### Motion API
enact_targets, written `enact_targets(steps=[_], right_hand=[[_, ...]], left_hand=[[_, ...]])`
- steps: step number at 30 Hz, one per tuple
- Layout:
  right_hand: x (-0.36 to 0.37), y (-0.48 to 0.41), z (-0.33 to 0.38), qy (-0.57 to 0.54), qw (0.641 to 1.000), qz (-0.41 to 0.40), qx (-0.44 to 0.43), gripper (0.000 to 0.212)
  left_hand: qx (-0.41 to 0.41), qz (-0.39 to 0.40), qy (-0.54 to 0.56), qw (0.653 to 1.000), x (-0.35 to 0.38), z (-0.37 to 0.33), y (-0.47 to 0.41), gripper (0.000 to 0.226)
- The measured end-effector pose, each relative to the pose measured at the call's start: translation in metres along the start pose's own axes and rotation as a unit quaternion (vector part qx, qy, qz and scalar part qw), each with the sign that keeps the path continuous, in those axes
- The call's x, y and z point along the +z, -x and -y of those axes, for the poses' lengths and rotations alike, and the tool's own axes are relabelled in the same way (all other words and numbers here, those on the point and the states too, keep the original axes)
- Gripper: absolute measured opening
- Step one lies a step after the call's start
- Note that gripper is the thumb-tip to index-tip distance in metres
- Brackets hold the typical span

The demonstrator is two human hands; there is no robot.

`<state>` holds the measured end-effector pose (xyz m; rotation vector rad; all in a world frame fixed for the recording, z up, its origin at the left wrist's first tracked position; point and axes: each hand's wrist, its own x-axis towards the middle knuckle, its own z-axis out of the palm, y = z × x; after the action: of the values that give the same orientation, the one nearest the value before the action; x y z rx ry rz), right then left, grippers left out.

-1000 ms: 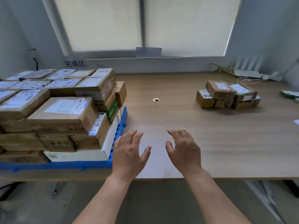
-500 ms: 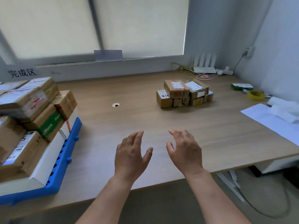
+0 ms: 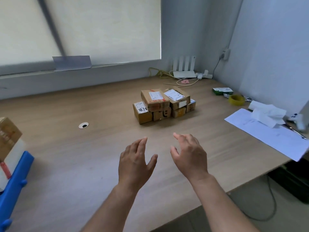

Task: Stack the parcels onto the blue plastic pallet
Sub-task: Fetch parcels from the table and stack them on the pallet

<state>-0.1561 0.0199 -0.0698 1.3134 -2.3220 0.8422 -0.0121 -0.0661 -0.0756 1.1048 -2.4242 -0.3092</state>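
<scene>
Our left hand (image 3: 135, 162) and right hand (image 3: 190, 156) hover empty, fingers spread, just short of the loose parcels (image 3: 164, 104) and nearer them than before. The blue plastic pallet (image 3: 15, 180), well left of the parcels, now sits at the frame edge.

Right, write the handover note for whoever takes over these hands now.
Left hand: open, holds nothing, hovers over the table.
Right hand: open, holds nothing, beside the left one.
Loose parcels: small pile mid-table, ahead of both hands.
Pallet: at the left edge of view, with stacked parcels on it.
Done: some parcels are on the pallet.
Left: move the loose pile onto the pallet.
</scene>
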Motion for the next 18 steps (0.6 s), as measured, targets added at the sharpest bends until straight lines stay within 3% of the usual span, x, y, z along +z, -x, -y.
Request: enact_targets(steps=[18], right_hand=[[0.115, -0.204, -0.068, -0.029, 0.987, 0.124, 0.101, 0.044]], left_hand=[[-0.047, 0.043, 0.039, 0.997, 0.064, 0.032, -0.238, 0.067]])
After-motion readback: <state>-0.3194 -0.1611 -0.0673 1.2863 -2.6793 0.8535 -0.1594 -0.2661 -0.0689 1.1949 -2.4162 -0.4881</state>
